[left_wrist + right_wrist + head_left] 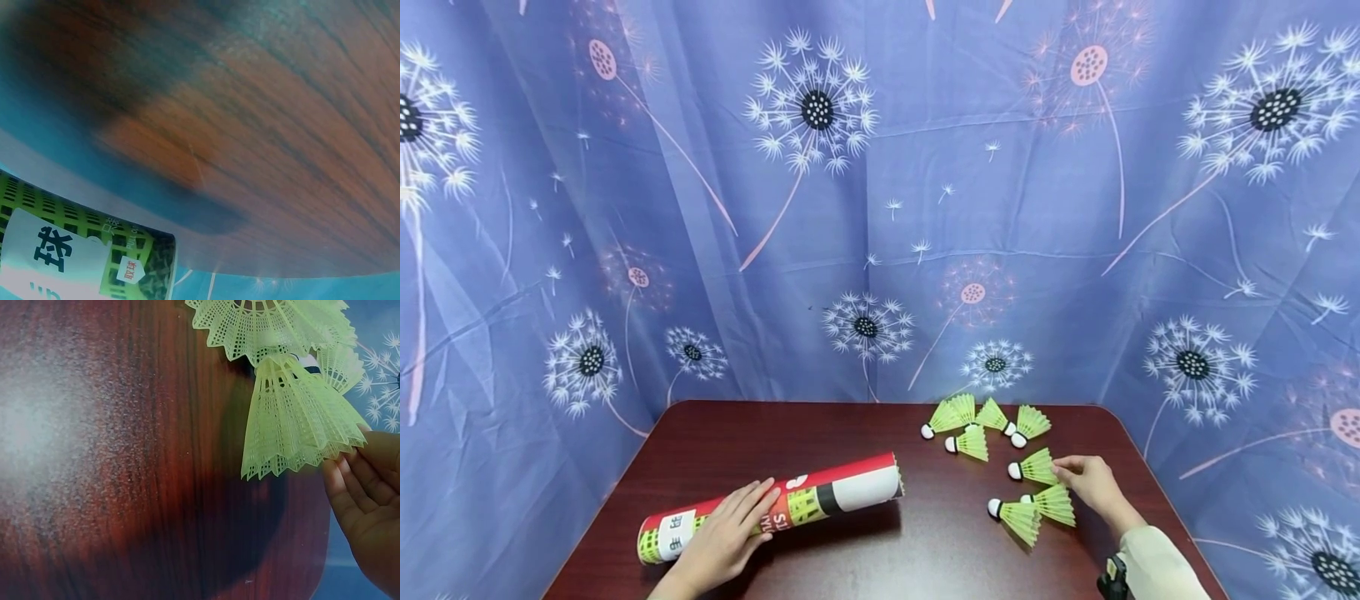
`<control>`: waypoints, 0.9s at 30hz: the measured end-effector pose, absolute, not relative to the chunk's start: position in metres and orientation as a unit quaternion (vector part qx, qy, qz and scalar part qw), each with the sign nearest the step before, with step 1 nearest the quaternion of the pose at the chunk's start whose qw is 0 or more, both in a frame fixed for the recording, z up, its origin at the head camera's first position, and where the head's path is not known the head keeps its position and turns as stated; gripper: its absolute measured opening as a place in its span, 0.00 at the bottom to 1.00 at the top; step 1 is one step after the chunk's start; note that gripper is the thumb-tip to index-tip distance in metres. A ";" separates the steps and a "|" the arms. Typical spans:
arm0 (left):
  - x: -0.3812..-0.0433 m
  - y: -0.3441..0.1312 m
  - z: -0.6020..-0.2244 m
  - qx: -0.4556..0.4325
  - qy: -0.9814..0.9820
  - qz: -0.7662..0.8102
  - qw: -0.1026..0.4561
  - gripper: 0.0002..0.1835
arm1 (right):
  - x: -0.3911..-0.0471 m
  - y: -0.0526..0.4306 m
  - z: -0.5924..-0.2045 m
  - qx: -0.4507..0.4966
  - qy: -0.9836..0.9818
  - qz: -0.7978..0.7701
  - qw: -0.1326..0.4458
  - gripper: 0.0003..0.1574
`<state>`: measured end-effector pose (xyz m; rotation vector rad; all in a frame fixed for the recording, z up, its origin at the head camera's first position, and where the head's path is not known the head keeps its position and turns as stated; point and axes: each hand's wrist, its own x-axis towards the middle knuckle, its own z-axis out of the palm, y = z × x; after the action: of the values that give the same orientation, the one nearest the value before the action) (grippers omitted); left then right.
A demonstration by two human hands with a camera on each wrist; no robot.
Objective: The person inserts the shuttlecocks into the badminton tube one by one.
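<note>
A long shuttlecock tube (861, 487), red, white and yellow-green, slants across the left half of the table. My left hand (722, 533) grips it from above near its middle, thumb on the near side. In the left wrist view only the tube's printed end (56, 250) shows; the hand is out of sight. My right hand (1093, 483) pinches the skirt edge of a yellow-green shuttlecock (1037, 467) with a white cork. The right wrist view shows the fingertips at the skirt (300, 425). Two more shuttlecocks (1018, 518) lie just nearer, overlapping.
Several other shuttlecocks (973, 443) are clustered at the back right of the dark red wooden table (820, 575). Behind the table hangs a blue curtain (880, 217) with a dandelion print. A black strap (1112, 577) sits at the right wrist.
</note>
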<state>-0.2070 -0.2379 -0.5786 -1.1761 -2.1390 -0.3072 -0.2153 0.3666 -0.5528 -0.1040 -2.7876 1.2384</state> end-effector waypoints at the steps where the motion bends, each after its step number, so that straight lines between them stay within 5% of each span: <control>1: -0.207 -0.238 -0.579 -0.450 -0.819 -0.118 0.334 0.29 | -0.215 0.367 -0.553 -0.035 -0.913 0.405 0.046 0.14; 27: -0.208 -0.236 -0.578 -0.450 -0.820 -0.120 0.333 0.30 | -0.224 0.366 -0.540 0.000 -0.903 0.394 0.174 0.09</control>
<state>-0.2080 -0.2359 -0.5775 -1.1761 -2.1399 -0.3128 -0.2239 0.3662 -0.5397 -0.0007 -2.5594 1.1168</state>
